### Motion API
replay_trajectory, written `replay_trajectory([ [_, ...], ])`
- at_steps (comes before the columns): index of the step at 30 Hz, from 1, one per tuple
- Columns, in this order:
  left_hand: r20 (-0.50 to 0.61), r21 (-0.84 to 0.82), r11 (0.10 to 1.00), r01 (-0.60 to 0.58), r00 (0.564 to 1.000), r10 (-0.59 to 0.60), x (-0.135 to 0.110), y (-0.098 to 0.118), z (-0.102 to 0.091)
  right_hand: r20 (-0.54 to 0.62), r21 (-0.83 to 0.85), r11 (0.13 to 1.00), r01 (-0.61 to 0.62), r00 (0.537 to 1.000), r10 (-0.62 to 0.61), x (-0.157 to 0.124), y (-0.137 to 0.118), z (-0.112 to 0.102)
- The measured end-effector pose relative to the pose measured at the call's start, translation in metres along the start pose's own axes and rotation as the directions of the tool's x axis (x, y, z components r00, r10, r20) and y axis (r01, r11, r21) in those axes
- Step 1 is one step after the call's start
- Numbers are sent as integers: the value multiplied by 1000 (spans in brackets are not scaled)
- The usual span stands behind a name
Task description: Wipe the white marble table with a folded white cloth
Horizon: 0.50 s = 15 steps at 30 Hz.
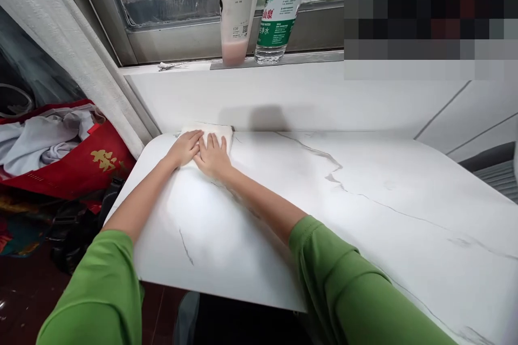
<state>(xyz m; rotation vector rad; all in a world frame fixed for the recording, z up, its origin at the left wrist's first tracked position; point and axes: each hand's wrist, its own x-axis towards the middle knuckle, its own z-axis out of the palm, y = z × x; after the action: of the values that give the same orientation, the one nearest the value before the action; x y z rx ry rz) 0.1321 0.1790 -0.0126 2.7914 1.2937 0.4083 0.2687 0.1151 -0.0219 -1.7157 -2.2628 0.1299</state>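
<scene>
Hands side by side, flat, palms down: the left hand [185,146] and the right hand [213,155] both press on a folded white cloth [216,131] at the far left corner of the counter [364,226]. Neither grips anything; the fingers lie nearly straight and close together, spread over the cloth, and the left fingertips overlap or touch the edge of the right hand. The cloth shows only as a pale band beyond the fingers and under the palms, so how many layers it has cannot be told.

By the look of it, the step in hand is flattening or smoothing the folded cloth against the counter. A next move would call for even downward pressure and a steady slide, since the cloth lies close to the counter's rounded corner and could slip over it.

Both arms reach well forward, almost fully stretched, forearms bare and converging toward the cloth, green sleeves [335,285] near the camera.

Beyond the hands, up on the window sill, stand a cup [237,11] with a pink drink and a water bottle [281,16], touching or nearly so. Left of the hands, below counter level, lies a red bag [81,164] with grey clothes in it.
</scene>
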Motion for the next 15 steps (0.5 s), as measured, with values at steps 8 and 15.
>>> replay_trajectory([
  [8,-53,-65,998,13,998,-17,27,-13,6,0,-3,1000,-15,1000,15,33,19,1],
  [15,26,27,997,73,997,-73,6,7,2,66,-21,1000,-2,998,4,11,13,-7],
])
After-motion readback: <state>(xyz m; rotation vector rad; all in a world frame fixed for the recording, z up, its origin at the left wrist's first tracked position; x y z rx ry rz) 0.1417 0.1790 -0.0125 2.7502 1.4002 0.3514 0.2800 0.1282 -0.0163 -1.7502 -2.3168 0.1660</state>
